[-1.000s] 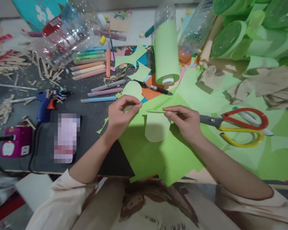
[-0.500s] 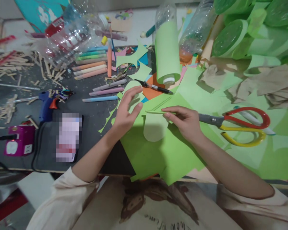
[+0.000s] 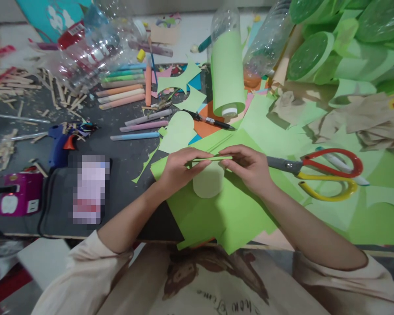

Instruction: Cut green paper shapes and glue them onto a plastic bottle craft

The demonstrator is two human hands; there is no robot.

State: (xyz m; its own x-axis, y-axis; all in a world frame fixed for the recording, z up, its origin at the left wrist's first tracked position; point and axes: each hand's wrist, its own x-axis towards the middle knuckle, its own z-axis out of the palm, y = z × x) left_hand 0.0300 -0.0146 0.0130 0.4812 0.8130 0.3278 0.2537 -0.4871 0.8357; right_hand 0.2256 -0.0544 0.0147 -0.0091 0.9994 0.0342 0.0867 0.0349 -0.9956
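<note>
A light-green paper piece [image 3: 208, 183] with a rounded lower end and a folded top edge is pinched between my two hands. My left hand [image 3: 179, 169] is closed on the left part of the fold, thumb below and fingers above. My right hand [image 3: 249, 168] grips the fold's right end between thumb and fingertips. Beneath lies a bright green paper sheet [image 3: 246, 214]. A second rounded pale-green paper cutout [image 3: 178, 130] rests just beyond my left hand. Scissors [image 3: 335, 162] with red and yellow handles lie to the right, their blade tips hidden behind my right hand.
A black pen [image 3: 213, 121] lies ahead, below a paper-wrapped bottle [image 3: 229, 72]. At left are a phone [image 3: 88, 188], a blue glue gun [image 3: 58, 146] and a purple box [image 3: 21, 194] with a cord. Green-papered bottles [image 3: 351, 57] and crumpled brown paper [image 3: 335, 109] are at right.
My left hand opened near the rounded cutout, then moved right and down and closed on the folded edge beside my right hand. My right hand kept its hold on the paper piece.
</note>
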